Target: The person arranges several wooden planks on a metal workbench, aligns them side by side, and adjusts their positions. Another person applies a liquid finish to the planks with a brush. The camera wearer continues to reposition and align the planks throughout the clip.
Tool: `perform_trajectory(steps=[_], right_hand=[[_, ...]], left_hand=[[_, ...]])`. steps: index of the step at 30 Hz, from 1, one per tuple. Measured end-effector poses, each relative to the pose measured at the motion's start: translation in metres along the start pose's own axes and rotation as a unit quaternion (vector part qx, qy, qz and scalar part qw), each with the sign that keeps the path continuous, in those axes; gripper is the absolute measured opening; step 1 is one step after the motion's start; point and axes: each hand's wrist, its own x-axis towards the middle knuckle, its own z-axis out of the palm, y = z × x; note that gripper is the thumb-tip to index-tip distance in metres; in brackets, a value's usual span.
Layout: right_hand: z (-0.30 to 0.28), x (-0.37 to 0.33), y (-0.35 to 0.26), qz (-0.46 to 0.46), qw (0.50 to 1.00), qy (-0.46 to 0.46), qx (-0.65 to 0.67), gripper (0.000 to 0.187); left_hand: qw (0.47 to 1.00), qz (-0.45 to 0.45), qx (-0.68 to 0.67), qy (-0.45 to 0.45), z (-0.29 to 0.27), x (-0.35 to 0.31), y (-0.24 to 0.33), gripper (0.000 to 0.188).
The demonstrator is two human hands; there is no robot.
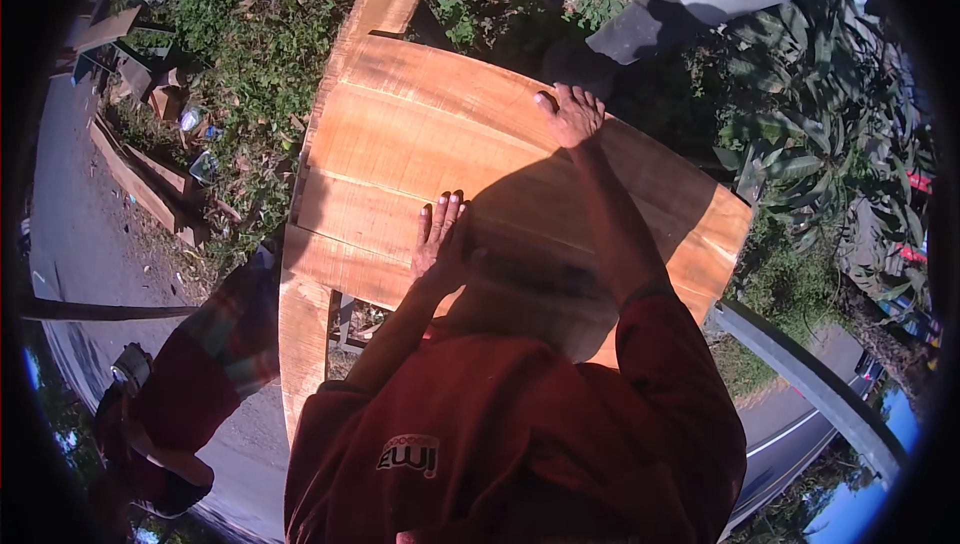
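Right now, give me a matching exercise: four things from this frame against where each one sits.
Things:
1. left hand
2. right hand
3. wooden panel
4. grey guardrail

Places:
A. gripping the panel's far edge
B. lower right, beside the road
C. flat on the panel's face
D. under both hands, above the weeds

Pairs: 1-C, 2-A, 3-D, 4-B

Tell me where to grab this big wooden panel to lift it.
Grip the wooden panel by its two opposite long edges, one hand per side. It lies flat and wide, with the left hand resting mid-surface and the right hand already at the far edge, probably the best hold.
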Motion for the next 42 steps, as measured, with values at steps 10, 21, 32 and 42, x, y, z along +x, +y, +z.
perform_trajectory(steps=[10,21,32,42], right_hand=[[-0.059,-0.186,-0.014,-0.148,0.988,0.034,0.034,0.061],[-0.019,-0.329,0.004,-0.194,0.98,-0.03,0.029,0.059],[-0.037,-0.315,0.002,-0.222,0.974,0.018,0.047,0.058],[-0.124,-0.247,-0.145,-0.212,0.942,0.027,0.258,0.055]], left_hand=[[0.994,0.087,-0.038,0.052,0.002,-0.027,0.005,0.081],[0.984,0.082,0.154,0.03,0.014,-0.051,-0.007,0.078],[0.988,0.104,0.097,0.067,0.023,-0.041,-0.011,0.08],[0.885,-0.219,-0.21,0.354,-0.08,-0.213,-0.058,0.051]])
